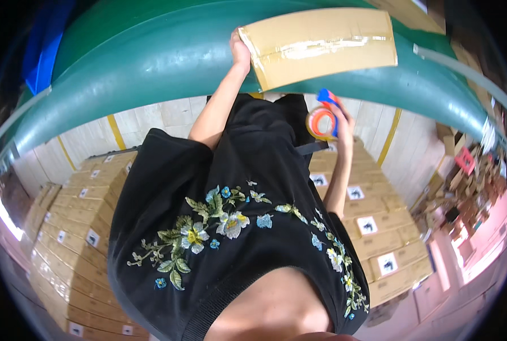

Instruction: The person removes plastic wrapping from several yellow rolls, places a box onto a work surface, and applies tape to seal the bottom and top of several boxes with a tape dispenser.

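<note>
A long brown cardboard box (pixel 321 71) lies on the green work surface, with a shiny strip of clear tape (pixel 333 48) running along its top. My left hand (pixel 240 52) grips the left end of this box, fingers bent over its edge. Off the near side of the surface, my right hand (pixel 344 117) is closed around a blue and red tape dispenser (pixel 328 101). A roll of tape (pixel 311 126) with an orange core sits on the dispenser, which is apart from the box.
The green table (pixel 157 62) spans the far side. Stacked cartons (pixel 86 227) stand behind me on the left, and more cartons (pixel 372 221) on the right. A heap of cardboard scraps (pixel 463 199) with a red crate (pixel 464 161) lies at far right. Blue sheeting (pixel 44 48) hangs far left.
</note>
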A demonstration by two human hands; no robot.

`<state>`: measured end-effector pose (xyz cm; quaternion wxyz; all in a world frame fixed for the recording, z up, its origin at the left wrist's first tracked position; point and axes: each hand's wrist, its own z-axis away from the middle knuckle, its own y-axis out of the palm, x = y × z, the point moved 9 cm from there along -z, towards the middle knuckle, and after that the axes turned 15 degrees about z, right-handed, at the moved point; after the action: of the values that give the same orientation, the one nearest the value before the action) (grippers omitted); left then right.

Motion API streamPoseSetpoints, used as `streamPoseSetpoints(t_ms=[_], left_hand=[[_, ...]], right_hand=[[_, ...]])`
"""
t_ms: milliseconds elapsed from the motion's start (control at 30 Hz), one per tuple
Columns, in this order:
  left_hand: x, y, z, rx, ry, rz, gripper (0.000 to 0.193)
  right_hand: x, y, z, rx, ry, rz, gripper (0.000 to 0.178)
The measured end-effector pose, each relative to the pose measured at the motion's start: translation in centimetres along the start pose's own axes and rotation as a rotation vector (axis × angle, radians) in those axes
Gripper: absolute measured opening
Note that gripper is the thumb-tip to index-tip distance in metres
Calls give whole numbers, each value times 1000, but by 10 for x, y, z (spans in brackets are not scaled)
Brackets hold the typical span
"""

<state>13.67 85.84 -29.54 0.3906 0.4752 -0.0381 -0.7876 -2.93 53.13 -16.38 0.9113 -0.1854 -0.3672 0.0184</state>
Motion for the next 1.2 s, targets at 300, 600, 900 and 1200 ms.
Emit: streamPoseSetpoints(t_ms=[300,600,900,1200], left_hand=[[-12,-75,83,-488,-13,-405,51],[30,0,101,-188,-362,66,57],[-53,-161,96,-497,232,-505,40],[-166,7,76,-112,331,-686,40]], right_hand=[[115,-176,-131,-1,-449,-298,57],[137,-172,-302,146,-220,-525,46],[123,-39,-248,278,-214,-760,44],[210,118,-105,615,-586,-441,57]])
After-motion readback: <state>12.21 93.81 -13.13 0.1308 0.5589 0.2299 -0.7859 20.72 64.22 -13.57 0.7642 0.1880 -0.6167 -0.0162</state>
